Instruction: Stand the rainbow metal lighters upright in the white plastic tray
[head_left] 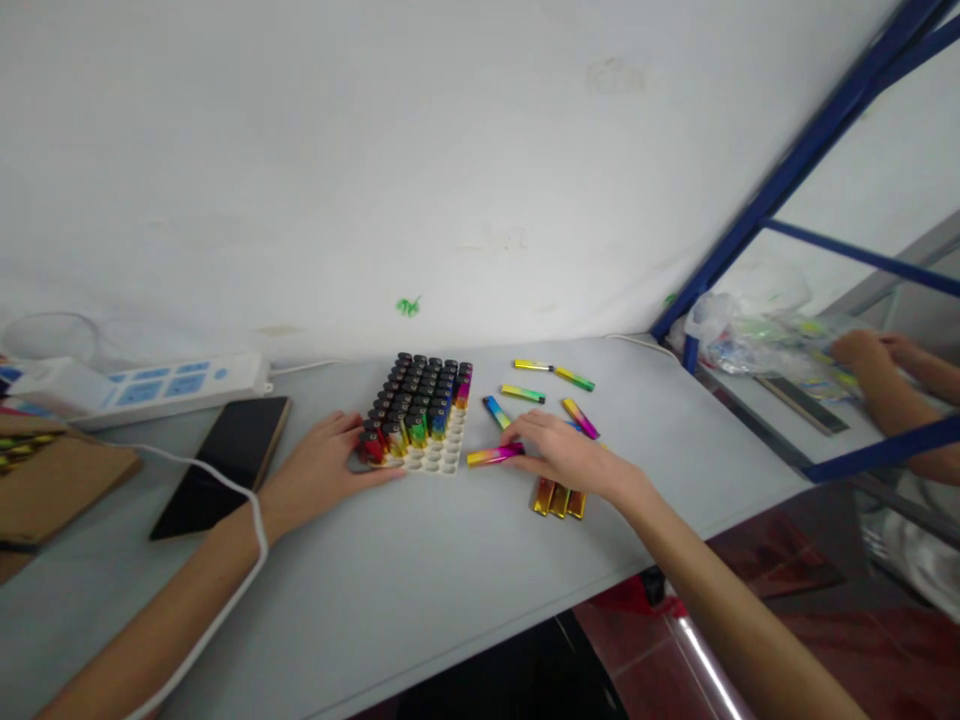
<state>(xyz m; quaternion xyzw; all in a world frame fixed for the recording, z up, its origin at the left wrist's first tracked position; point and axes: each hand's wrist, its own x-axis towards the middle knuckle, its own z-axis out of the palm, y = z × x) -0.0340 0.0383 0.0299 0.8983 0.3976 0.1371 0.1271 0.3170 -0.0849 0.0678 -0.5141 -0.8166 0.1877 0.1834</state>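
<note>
A white holed tray (433,459) stands on the table, packed at its back and left with upright, black-topped lighters (418,385); holes show bare along its front and right. At its front left corner my left hand (328,462) grips the tray, fingers beside a red lighter (373,447) and thumb along the front edge. Right of the tray, my right hand (559,450) pinches a yellow and magenta lighter (493,455), which lies nearly level just above or on the table. Under that hand are several gold lighters (559,499), partly hidden by it.
Loose lighters (523,393) are scattered right of the tray. On the left are a phone (225,465), a power strip (161,388) and a cardboard box (60,480); a white cable (259,520) crosses my left forearm. Beyond a blue frame (750,215), another person's hands (862,352) show.
</note>
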